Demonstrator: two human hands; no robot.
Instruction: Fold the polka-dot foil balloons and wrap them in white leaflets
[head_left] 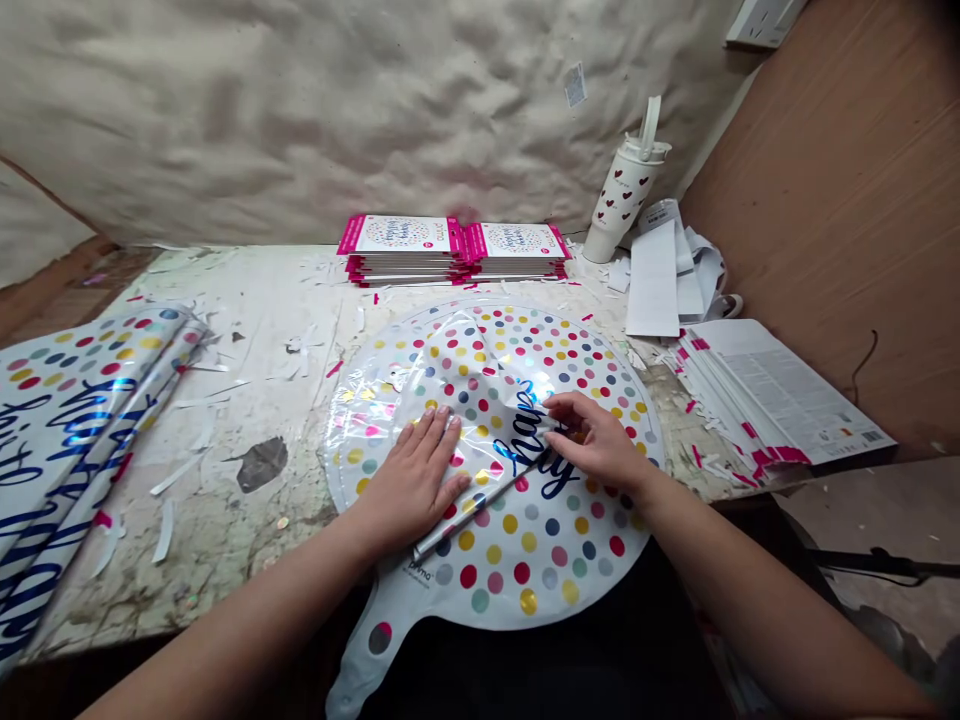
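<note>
A flat, uninflated foil balloon (517, 540) with multicoloured polka dots lies on the worktable (262, 285) beneath both hands, its neck (379, 640) pointing toward the lower left and hanging over the near edge. The left hand (420, 480) is spread open, palm down, on the balloon left of centre, with the fingers pointing away from the person. The right hand (596, 440) is on the balloon right of centre, beside the dark-blue "happy" lettering (525, 430), its fingers curled and the thumb and forefinger close together; whether they pinch the film cannot be told. A diagonal fold (480, 510) runs between the hands. More printed foil balloons (82, 430) lie well apart at left, and two stacks of pink-edged packages (405, 240) stand beyond the balloon.
</note>
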